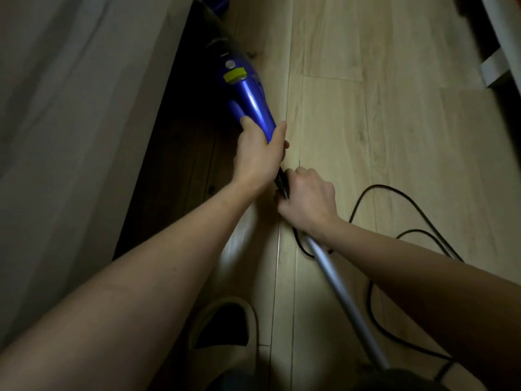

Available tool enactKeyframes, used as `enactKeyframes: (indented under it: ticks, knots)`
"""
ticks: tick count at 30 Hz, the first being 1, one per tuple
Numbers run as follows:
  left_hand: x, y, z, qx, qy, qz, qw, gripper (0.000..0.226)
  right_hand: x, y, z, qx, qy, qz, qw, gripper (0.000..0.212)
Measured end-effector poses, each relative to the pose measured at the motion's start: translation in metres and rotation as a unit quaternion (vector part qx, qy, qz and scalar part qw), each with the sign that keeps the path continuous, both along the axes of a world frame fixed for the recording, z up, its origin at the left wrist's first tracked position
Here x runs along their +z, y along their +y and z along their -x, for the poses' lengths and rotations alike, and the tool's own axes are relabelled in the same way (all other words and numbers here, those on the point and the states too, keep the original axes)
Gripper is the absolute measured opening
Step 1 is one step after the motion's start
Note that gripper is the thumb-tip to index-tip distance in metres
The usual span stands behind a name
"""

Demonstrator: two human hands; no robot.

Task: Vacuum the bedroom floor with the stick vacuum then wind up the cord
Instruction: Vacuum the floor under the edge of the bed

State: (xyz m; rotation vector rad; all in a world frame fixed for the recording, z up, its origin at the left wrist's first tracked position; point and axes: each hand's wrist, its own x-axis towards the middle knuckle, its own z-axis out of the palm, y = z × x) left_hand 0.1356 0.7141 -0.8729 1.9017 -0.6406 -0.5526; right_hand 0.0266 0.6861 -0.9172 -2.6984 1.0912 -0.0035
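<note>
Gripping the blue vacuum body (249, 94) with my left hand (258, 156), my right hand (307, 198) curled round its handle, I see pale plank floor (394, 108), loose cord (400, 238), bedside darkness.

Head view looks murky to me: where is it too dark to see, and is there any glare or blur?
Head view: dim overall; the gap under the bed is near black, swallowing the vacuum nose; a soft glare patch lies on the floor beside the left forearm; the blue body shows a bright streak; edges smear and bend from the wide lens; left hand, right hand and cord stay readable.
</note>
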Motion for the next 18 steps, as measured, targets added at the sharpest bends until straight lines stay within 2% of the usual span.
enactKeyframes:
  ticks: [2, 6, 9, 13, 18]
  knots:
    - [0.001, -0.013, -0.015, 0.005, 0.006, 0.005, 1.000, 0.032, -0.004, -0.014, -0.017, -0.004, -0.014, 0.006, 1.000, 0.024]
    - [0.007, -0.048, -0.058, 0.023, 0.047, 0.025, 0.998, 0.027, -0.006, -0.051, -0.068, -0.012, -0.028, -0.047, 0.998, 0.019]
    - [0.008, -0.071, -0.094, 0.036, 0.038, 0.001, 0.999, 0.025, -0.008, -0.076, -0.106, 0.005, -0.024, -0.033, 0.999, 0.029]
    - [0.006, -0.095, -0.135, 0.045, 0.077, 0.007, 0.996, 0.034, -0.010, -0.102, -0.152, 0.006, -0.022, -0.012, 1.000, 0.034]
    - [0.007, -0.106, -0.159, 0.037, 0.113, 0.027, 0.993, 0.040, -0.009, -0.113, -0.177, 0.003, 0.009, -0.015, 1.000, 0.025]
